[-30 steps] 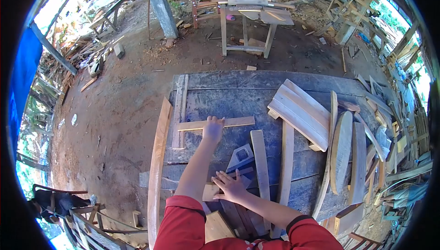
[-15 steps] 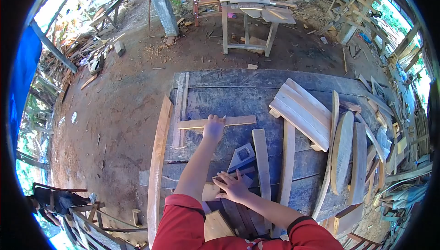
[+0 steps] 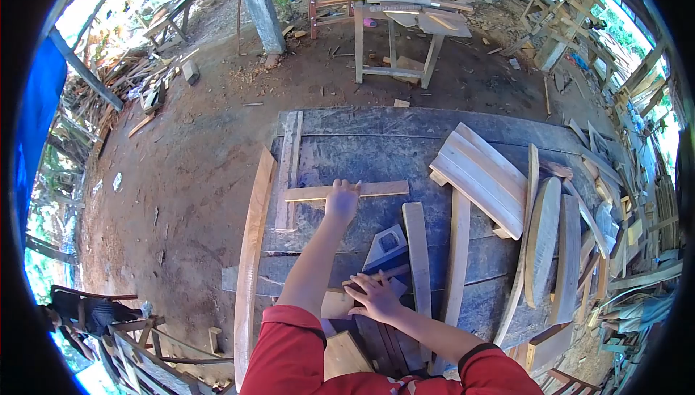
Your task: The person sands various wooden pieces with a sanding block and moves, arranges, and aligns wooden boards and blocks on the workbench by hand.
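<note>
Left arm stretched forward, you grip a wooden strip [image 3: 387,189] on the tabletop [image 3: 362,155] with your left hand [image 3: 343,197], its far-left end crossing narrow boards [image 3: 295,150]; your right hand [image 3: 376,299], arm angled inward, spreads its fingers wide beside a wood block [image 3: 334,305].

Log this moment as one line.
left hand: gripping wooden strip | right hand: spread over wood pieces | tabletop: boards at right
</note>
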A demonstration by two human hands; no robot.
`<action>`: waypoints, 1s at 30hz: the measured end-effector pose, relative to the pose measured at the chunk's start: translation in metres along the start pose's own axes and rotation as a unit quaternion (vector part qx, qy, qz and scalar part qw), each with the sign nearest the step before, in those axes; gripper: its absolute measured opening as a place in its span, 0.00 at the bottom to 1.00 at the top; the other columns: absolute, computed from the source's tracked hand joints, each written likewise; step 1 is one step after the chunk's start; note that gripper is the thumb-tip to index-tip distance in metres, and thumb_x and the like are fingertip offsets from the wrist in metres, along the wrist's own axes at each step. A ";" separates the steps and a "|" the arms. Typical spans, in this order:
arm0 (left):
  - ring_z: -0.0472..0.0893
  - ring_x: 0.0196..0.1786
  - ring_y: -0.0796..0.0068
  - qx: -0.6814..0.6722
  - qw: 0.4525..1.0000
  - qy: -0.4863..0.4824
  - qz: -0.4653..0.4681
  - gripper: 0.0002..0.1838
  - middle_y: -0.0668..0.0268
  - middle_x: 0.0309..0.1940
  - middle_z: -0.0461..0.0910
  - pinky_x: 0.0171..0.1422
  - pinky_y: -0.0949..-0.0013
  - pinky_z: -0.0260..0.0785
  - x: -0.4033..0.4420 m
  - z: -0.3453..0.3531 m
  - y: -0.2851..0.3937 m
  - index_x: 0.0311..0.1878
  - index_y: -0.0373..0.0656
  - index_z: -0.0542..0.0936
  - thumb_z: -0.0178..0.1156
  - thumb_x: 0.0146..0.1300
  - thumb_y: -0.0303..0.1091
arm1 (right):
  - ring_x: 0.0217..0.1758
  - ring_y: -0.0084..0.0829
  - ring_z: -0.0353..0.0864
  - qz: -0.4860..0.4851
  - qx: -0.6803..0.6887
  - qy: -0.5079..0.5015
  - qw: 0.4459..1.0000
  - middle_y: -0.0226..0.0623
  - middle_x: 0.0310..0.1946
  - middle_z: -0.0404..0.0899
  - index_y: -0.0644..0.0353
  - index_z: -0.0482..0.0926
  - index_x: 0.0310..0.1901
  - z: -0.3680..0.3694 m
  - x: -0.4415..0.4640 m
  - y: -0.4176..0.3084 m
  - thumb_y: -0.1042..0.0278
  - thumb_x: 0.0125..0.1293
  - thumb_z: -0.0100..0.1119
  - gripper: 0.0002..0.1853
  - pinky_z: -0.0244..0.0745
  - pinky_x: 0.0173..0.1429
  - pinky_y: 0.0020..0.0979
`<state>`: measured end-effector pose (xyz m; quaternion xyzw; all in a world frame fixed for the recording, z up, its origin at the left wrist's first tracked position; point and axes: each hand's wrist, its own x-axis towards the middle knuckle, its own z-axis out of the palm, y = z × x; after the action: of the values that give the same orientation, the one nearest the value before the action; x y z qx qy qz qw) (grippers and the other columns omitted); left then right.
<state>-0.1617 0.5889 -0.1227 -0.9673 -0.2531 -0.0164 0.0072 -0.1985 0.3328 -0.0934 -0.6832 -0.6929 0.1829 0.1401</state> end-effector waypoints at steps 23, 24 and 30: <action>0.69 0.49 0.63 -0.033 0.999 -0.015 -0.023 0.20 0.65 0.40 0.72 0.39 0.70 0.75 -0.005 -0.012 0.002 0.54 0.53 0.73 0.50 0.57 0.29 | 0.67 0.36 0.57 -0.006 0.077 0.039 0.996 0.37 0.59 0.60 0.51 0.63 0.58 0.014 -0.011 -0.021 0.42 0.53 0.57 0.34 0.43 0.63 0.65; 0.70 0.48 0.62 -0.033 0.999 -0.008 -0.018 0.20 0.65 0.40 0.73 0.40 0.69 0.75 -0.004 -0.011 0.002 0.54 0.53 0.74 0.50 0.57 0.29 | 0.67 0.36 0.57 -0.010 0.079 0.036 0.996 0.37 0.59 0.60 0.51 0.63 0.58 0.014 -0.001 -0.033 0.42 0.53 0.57 0.34 0.43 0.63 0.65; 0.72 0.49 0.62 -0.107 0.992 -0.056 -0.028 0.20 0.62 0.43 0.74 0.45 0.65 0.73 0.012 -0.017 -0.017 0.53 0.53 0.74 0.57 0.54 0.35 | 0.71 0.39 0.47 -0.124 -0.047 -0.178 0.975 0.42 0.65 0.54 0.53 0.59 0.62 0.014 0.047 -0.093 0.41 0.53 0.57 0.39 0.40 0.62 0.68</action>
<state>-0.1597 0.6089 -0.1050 -0.9544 -0.2766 0.0107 -0.1114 -0.2893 0.3789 -0.0673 -0.5542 -0.7939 0.2502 0.0035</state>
